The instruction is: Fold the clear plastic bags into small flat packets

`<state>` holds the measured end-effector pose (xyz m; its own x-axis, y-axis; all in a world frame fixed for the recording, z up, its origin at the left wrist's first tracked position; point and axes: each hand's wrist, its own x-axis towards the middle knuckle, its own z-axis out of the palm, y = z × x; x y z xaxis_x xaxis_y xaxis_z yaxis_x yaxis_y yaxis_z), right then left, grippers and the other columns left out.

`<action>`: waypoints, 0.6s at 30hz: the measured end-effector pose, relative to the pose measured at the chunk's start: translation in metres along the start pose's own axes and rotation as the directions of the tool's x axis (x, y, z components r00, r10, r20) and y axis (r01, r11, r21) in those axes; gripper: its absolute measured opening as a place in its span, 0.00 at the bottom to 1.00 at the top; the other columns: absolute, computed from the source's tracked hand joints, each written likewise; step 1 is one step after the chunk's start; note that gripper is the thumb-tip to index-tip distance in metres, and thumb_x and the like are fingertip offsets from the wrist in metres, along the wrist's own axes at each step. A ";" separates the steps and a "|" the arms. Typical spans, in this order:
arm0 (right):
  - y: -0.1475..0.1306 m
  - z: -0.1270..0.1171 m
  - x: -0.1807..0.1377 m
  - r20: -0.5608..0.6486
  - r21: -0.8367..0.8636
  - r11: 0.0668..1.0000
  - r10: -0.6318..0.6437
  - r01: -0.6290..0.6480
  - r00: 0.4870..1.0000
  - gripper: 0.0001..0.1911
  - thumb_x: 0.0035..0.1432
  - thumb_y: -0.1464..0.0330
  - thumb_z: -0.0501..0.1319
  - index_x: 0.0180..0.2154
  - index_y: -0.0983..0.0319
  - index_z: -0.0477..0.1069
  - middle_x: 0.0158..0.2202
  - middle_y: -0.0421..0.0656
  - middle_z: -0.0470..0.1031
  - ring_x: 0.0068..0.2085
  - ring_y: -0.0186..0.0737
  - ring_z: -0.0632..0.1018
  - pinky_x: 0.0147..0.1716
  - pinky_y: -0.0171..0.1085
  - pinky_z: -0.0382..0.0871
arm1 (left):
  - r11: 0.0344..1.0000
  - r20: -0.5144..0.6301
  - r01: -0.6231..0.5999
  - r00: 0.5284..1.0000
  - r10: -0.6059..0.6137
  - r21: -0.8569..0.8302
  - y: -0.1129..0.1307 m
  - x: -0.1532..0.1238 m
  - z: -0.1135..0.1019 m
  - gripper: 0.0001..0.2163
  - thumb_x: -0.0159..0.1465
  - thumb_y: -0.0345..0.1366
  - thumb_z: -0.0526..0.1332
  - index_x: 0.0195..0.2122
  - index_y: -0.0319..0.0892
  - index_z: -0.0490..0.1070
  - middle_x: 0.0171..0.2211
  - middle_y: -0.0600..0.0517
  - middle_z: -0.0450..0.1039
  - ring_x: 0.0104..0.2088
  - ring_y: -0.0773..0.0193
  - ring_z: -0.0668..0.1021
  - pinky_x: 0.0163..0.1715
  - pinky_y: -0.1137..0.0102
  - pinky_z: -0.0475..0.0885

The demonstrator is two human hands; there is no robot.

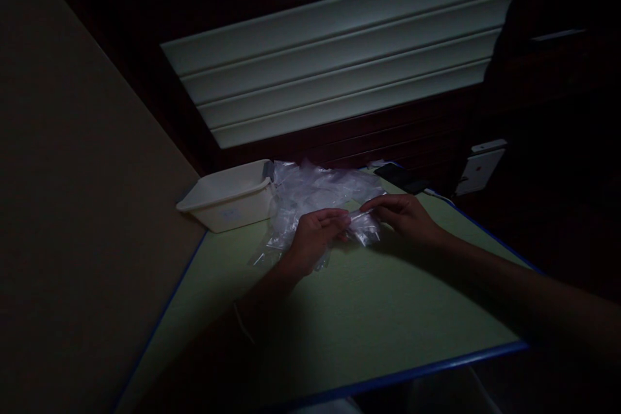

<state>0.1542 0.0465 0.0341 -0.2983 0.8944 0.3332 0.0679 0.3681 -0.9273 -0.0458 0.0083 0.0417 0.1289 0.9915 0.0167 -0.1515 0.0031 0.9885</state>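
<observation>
Together, both hands (317,236) pinch one crinkly clear bag (361,221).

No readable text anywhere, faint mark on the near wall of the white tub (228,207) too dim to make out

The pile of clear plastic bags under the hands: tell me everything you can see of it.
The pile of clear plastic bags is a loose, crinkled heap of small glossy packets on the green table, against the cream tub. The left hand and right hand pinch one small bag between them at its front edge. Contents are too dim to tell.
</observation>
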 end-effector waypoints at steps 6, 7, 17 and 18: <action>0.000 -0.005 -0.001 0.079 0.083 0.996 0.028 -0.035 0.996 0.16 0.53 0.67 0.60 0.43 0.61 0.78 0.33 0.44 0.79 0.30 0.38 0.74 0.34 0.39 0.68 | 0.996 -0.057 -0.021 0.998 0.026 0.082 0.000 0.001 0.000 0.16 0.49 0.38 0.73 0.37 0.35 0.77 0.25 0.49 0.77 0.21 0.69 0.75 0.26 0.74 0.69; 0.002 -0.006 0.000 0.095 0.136 0.988 0.055 -0.068 0.994 0.19 0.54 0.65 0.60 0.47 0.61 0.76 0.35 0.45 0.79 0.30 0.38 0.75 0.34 0.39 0.69 | 0.995 -0.062 -0.023 0.998 0.029 0.095 0.000 0.001 0.000 0.16 0.49 0.38 0.72 0.37 0.35 0.77 0.25 0.49 0.78 0.21 0.69 0.75 0.26 0.74 0.69; 0.002 0.001 0.000 0.154 0.075 0.983 0.157 -0.170 0.975 0.13 0.51 0.60 0.67 0.28 0.65 0.79 0.22 0.41 0.73 0.24 0.33 0.70 0.25 0.35 0.62 | 0.984 -0.101 -0.016 0.994 0.034 0.180 0.001 0.000 0.002 0.09 0.53 0.29 0.69 0.36 0.35 0.77 0.25 0.49 0.78 0.20 0.70 0.75 0.24 0.75 0.70; 0.003 0.001 0.000 0.157 0.093 0.978 0.173 -0.189 0.972 0.13 0.50 0.60 0.67 0.29 0.65 0.79 0.22 0.41 0.73 0.24 0.33 0.70 0.24 0.35 0.62 | 0.983 -0.103 -0.011 0.994 0.031 0.183 0.001 0.000 0.002 0.09 0.53 0.29 0.69 0.36 0.35 0.77 0.26 0.48 0.78 0.20 0.70 0.75 0.24 0.74 0.70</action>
<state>0.1533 0.0472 0.0310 -0.4280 0.8934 0.1368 0.0340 0.1671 -0.9853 -0.0438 0.0079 0.0430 0.0225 0.9993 0.0314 0.0295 -0.0320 0.9991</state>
